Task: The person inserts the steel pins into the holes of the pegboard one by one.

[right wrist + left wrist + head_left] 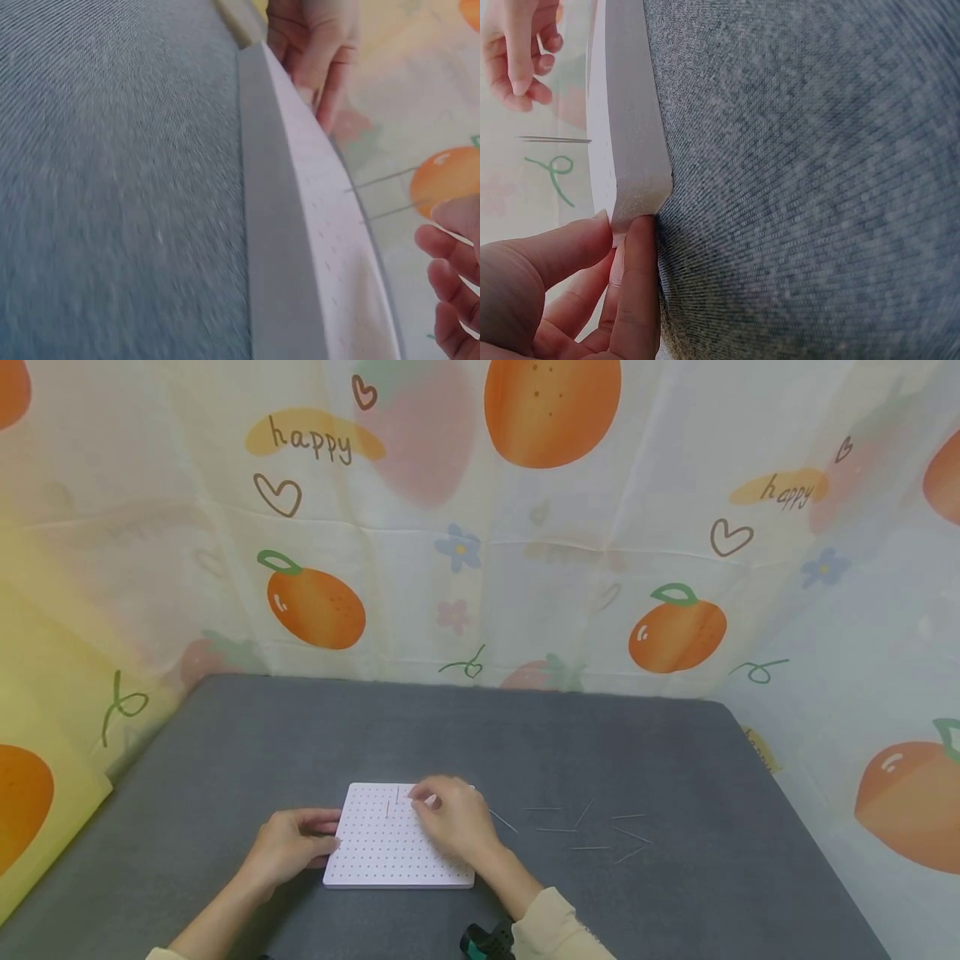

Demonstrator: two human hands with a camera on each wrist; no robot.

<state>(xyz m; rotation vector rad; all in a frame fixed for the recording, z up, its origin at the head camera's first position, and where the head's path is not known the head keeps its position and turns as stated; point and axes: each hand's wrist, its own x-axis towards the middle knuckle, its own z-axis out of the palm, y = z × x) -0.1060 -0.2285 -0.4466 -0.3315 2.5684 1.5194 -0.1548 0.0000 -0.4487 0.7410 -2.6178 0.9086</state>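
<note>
A white pegboard (397,852) with rows of small holes lies flat on the table. My left hand (288,847) pinches its left edge, with the thumb on top and fingers against the side, as the left wrist view shows. Two thin needle-like pins (555,139) stand upright in the far part of the board. Over the board's right side is my right hand (453,818), its thumb and fingers bent close to the upright pins. In the right wrist view its fingertips (433,241) are apart from the pins, and nothing shows between them.
On the grey table (637,760), several thin pins (589,847) lie scattered right of the board; one pin (504,821) is close to the right hand. A dark strapped device (487,941) is by the right sleeve. Fruit-printed curtains (525,602) hang behind and beside the table.
</note>
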